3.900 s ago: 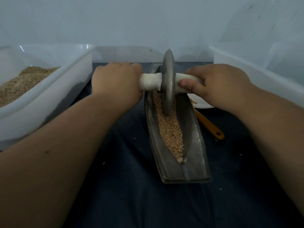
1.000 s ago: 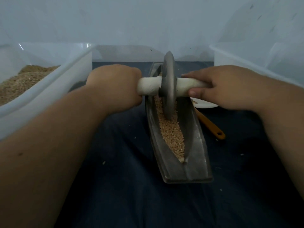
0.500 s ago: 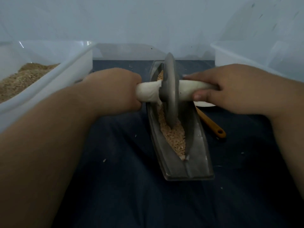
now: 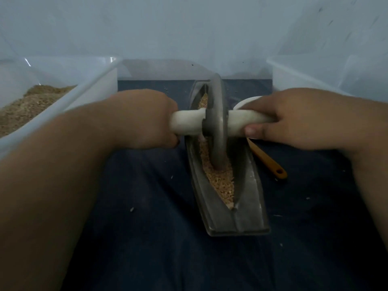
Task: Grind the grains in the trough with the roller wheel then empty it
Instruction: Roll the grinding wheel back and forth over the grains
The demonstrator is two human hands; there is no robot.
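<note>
Grains (image 4: 222, 183) lie in a tan strip along the groove of the grey metal trough (image 4: 249, 202), which sits lengthwise on the dark blue cloth (image 4: 147, 227), its near end pointing at the person. The roller wheel (image 4: 217, 122) stands upright in the groove, its rim sunk into the grains about midway along. Its white axle (image 4: 186, 122) crosses the trough; the left hand (image 4: 142, 118) is curled round one end and the right hand (image 4: 294, 116) grips the other, thumb under.

Grinding looks only partly done, and emptying is not begun. To do it well, I judge, press evenly on both ends so the disc stays upright, and roll the full length so the grains heaped at the near tip get crushed without spilling over.

An orange handle (image 4: 268, 162) lies just right of the trough, and the white shape (image 4: 245, 101) behind the right hand may be a small bowl. A clear tub (image 4: 92, 87) on the left holds brown meal (image 4: 31, 101); another tub (image 4: 294, 74) stands right. No writing or brand can be read.
</note>
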